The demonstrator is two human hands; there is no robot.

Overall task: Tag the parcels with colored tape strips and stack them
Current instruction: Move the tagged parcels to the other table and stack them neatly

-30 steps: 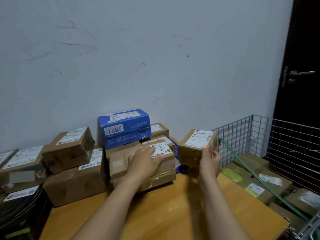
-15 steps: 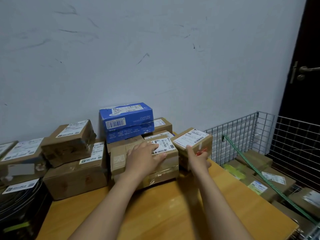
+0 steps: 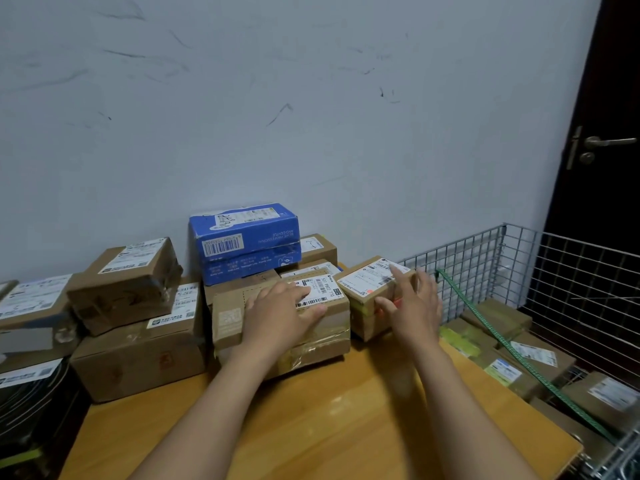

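**A:** Fig. 1, viewed from across the room. Why did the left hand (image 3: pixel 284 306) lie on the large brown parcel (image 3: pixel 277 341)?

**B:** Palm down, fingers straight, gripping nothing. I judged it a steadying press, so the parcel would not slide on the wooden table (image 3: pixel 311 420) while its neighbour was settled.

**A:** And the right hand (image 3: pixel 414 306)?

**B:** Its fingers were spread and nearly straight against the right side of the small labelled parcel (image 3: pixel 367 284), with the thumb by the front face. It closed round nothing, so it read as a nudge or a release. That parcel sat at three o'clock of the large one, just beside it, label up.

**A:** Tagged?

**B:** An orange tape strip (image 3: pixel 396 302) showed on its front edge near the thumb, so probably yes. Stacking seemed the step in hand.

**A:** Containers?

**B:** A wire basket (image 3: pixel 485 258) at three o'clock of the table held several basket parcels (image 3: pixel 535 358), some with yellow-green patches. A green strap (image 3: pixel 519 353) ran slantwise across them. At eleven o'clock of the large parcel a blue box (image 3: pixel 242 237) topped the pile against the wall. Stacked cartons (image 3: pixel 138 351) stood at nine o'clock.
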